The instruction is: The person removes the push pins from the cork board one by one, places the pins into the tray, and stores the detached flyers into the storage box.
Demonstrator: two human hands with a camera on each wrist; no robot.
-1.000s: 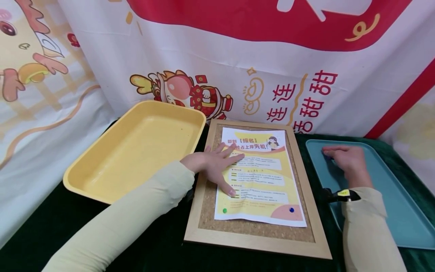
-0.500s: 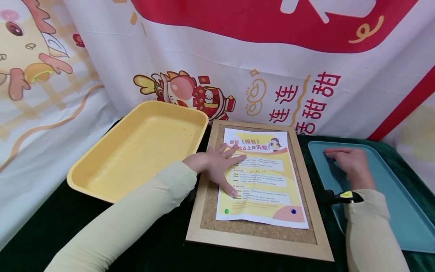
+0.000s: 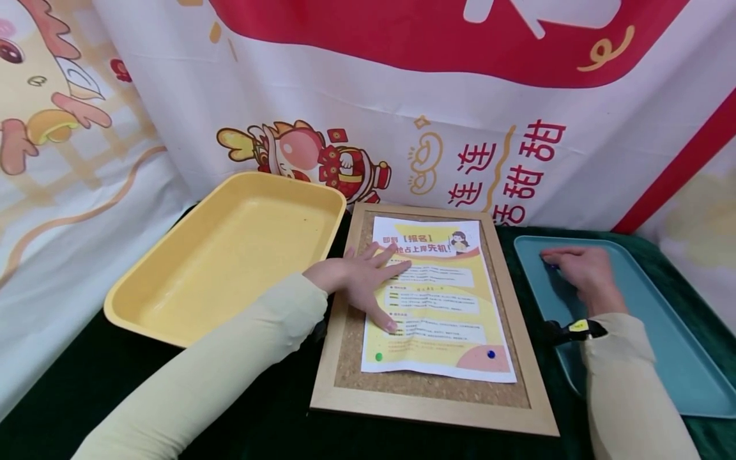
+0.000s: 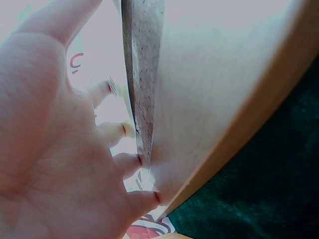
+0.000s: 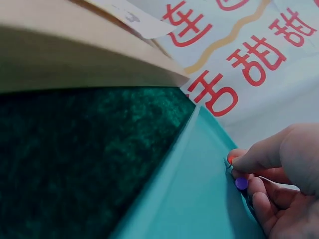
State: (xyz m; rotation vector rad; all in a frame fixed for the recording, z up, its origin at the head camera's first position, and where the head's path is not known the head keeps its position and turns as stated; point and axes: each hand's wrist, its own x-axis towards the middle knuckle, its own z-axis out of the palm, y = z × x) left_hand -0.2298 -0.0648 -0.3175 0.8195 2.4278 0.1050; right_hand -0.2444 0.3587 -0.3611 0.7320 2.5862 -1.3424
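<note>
Poster [image 3: 443,281] lies partly under the spread fingers of the left hand [image 3: 367,281]; the right hand [image 3: 588,276] pinches a red pin [image 5: 231,160], purple pin [image 5: 241,183] just beside its fingertips; picking seems the step, next calling for a clean lift.

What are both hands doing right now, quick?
Left hand: open, fingers spread on the paper.
Right hand: closed, pinching a tiny orange pin at the blue tray.

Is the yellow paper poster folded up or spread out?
Spread out: the yellow paper poster lies open on the wood-framed brown corkboard, all four corners showing.
</note>
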